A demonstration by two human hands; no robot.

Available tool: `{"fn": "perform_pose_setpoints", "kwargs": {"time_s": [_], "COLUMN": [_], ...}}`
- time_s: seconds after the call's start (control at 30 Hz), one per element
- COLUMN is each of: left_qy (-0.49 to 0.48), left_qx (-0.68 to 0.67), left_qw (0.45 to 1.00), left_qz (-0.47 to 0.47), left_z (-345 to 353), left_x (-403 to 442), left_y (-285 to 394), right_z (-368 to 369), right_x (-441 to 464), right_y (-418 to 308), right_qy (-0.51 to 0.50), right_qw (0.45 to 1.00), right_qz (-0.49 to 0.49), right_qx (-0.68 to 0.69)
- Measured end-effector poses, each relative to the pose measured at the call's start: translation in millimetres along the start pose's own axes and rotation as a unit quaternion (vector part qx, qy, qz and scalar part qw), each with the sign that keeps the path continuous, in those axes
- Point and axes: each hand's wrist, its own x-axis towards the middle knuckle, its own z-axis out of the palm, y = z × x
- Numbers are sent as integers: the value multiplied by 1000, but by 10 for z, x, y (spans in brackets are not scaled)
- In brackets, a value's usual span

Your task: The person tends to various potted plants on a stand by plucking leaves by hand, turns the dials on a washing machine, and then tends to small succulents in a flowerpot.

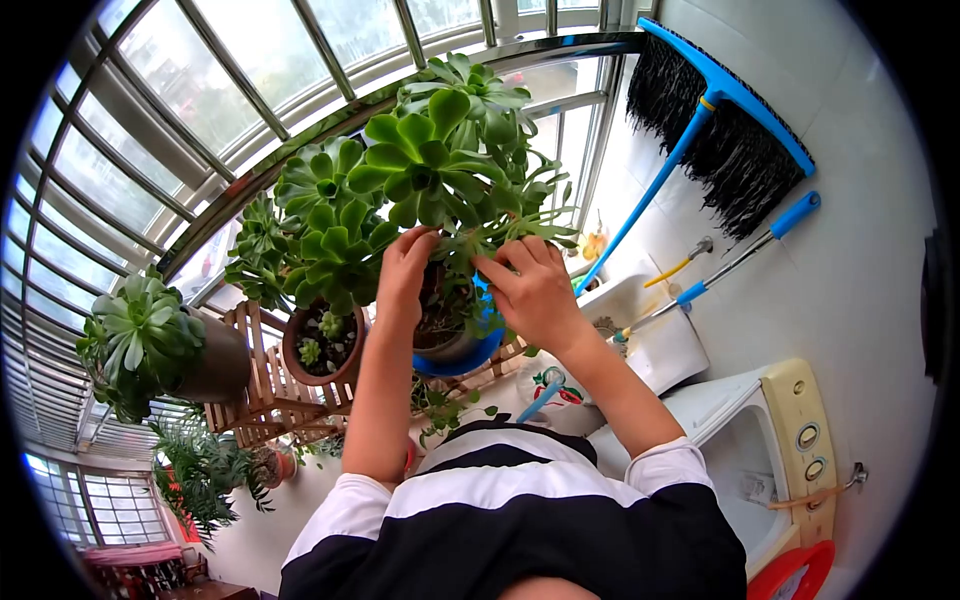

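A large green succulent (425, 170) with several rosettes rises from a pot with a blue rim or tray (462, 362). My left hand (406, 268) is at the lower leaves of its front rosette, fingers bent together; what they hold, if anything, is hidden by the hand. Just to the right, my right hand (532, 290) has its thumb and fingers pinched at thin leaves under the plant. Dry stems and soil show between the hands. Left of my left forearm stands a brown pot (290, 350) with small succulents on pebbles.
Another potted succulent (140, 335) stands at the left on a wooden rack (262, 365). Metal window bars (230, 80) curve behind the plants. On the right are a blue broom (735, 90) against the wall, a sink (660, 345) and a washing machine (795, 450).
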Motion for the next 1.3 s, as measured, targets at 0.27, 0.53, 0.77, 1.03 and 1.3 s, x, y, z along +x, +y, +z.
{"fn": "perform_pose_setpoints", "kwargs": {"time_s": [0.27, 0.53, 0.77, 1.03, 1.3], "left_qy": [-120, -226, -212, -190, -129], "left_qx": [187, 403, 482, 446, 463], "left_qw": [967, 887, 845, 867, 865], "left_qz": [-124, 12, 91, 114, 148], "left_z": [63, 84, 101, 113, 68], "left_x": [275, 555, 550, 435, 399], "left_y": [343, 314, 268, 223, 55], "right_z": [-28, -8, 40, 14, -374], "right_x": [-3, -30, -42, -27, 192], "right_y": [44, 36, 63, 112, 551], "right_qy": [-8, -5, -8, 6, 239], "right_qw": [1000, 999, 997, 994, 941], "right_qz": [-7, -34, -44, -63, -31], "right_qx": [13, 41, 55, 94, 239]}}
